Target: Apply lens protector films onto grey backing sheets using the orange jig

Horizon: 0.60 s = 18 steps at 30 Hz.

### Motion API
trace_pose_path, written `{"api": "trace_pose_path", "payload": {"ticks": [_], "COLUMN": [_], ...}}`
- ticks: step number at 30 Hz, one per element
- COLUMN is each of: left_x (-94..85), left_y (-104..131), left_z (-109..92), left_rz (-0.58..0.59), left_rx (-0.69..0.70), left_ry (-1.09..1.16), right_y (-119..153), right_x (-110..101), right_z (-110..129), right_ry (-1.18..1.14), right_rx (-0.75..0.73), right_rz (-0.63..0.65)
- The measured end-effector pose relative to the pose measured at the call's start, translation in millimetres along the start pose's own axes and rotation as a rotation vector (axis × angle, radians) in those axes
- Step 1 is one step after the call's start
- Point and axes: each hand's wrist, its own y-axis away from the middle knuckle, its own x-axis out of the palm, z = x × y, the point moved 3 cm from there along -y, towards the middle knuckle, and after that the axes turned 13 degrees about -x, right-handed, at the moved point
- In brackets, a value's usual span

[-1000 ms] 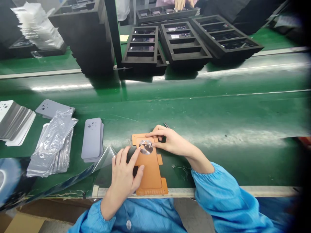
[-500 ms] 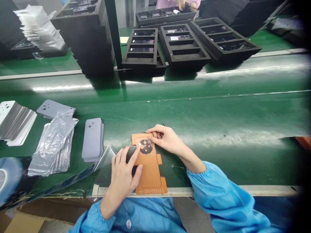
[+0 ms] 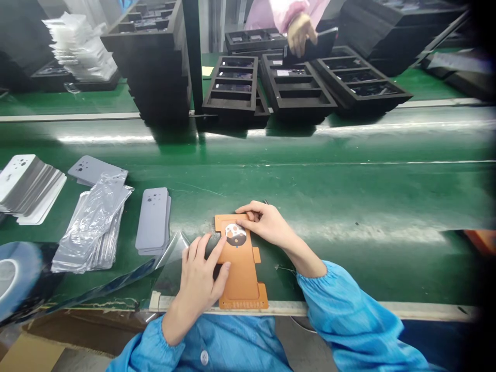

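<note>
An orange jig plate (image 3: 242, 276) with raised lettering lies flat at the table's front edge. Near its top sits a round, thin camera-lens piece (image 3: 235, 240) with several holes, half shining white and half dark. My left hand (image 3: 201, 276) rests with fingers spread over the plate's left side, its index fingertip at the round piece's edge. Over the top right corner, my right hand (image 3: 267, 222) has its thumb by the round piece and its other fingers curled. A thin dark tip (image 3: 265, 201) pokes out behind that hand; whether it is held is hidden.
To the left are grey phone back panels (image 3: 152, 219), plastic-wrapped panels (image 3: 91, 232), a white panel stack (image 3: 33, 188) and a blue film roll (image 3: 17, 279). Black trays (image 3: 232, 106) line the back beside a tall tray stack (image 3: 158, 77). A co-worker's hand (image 3: 300, 36) is behind them.
The view has shifted slightly. Glare now whitens the upper half of the round piece. The co-worker's hand has reached forward over the trays with a dark object. My hands hold nearly the same pose.
</note>
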Motion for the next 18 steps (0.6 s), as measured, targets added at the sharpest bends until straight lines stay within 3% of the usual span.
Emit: {"api": "trace_pose_path", "payload": {"ticks": [7,12,15,18], "left_x": [0.2,-2.5,-2.9,-2.9], "left_y": [0.2,0.1,-0.1,0.8], "left_z": [1.6,4.0,4.8,6.2], "left_rz": [-0.018,-0.079,-0.128,-0.194], "left_rx": [-0.001,-0.027,-0.045,-0.064], "left_ry": [0.044,0.177,0.240,0.310], "right_y": [-2.0,-29.0,-67.8,-108.0], "right_x": [-7.8,-11.0,20.0,77.5], "right_z": [-1.3,25.1,61.4,98.0], "right_ry": [-0.106,0.019,0.227,0.358], "right_rx": [0.088,0.095,-0.099,-0.303], "right_rz": [0.098,0.180,0.202,0.336]}}
